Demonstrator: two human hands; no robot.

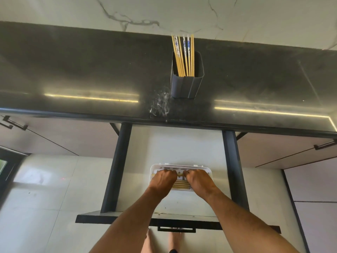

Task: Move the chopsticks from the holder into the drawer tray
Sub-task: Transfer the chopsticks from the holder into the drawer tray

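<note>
Now thin, stiff yellow bamboo chopsticks (180, 173), judged light and slippery, are pinched near mid-length by the left hand (162, 180) and right hand (197, 180) over the white plastic drawer tray (209, 170).

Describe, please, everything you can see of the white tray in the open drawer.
The white tray looks like plastic, rectangular with rounded corners and a raised rim. It lies flat on the pale floor of the open drawer, nearer its front. Yellow chopsticks lie crosswise in it. The left hand and right hand rest over it with fingers curled down onto the sticks, hiding most of its inside.
</note>
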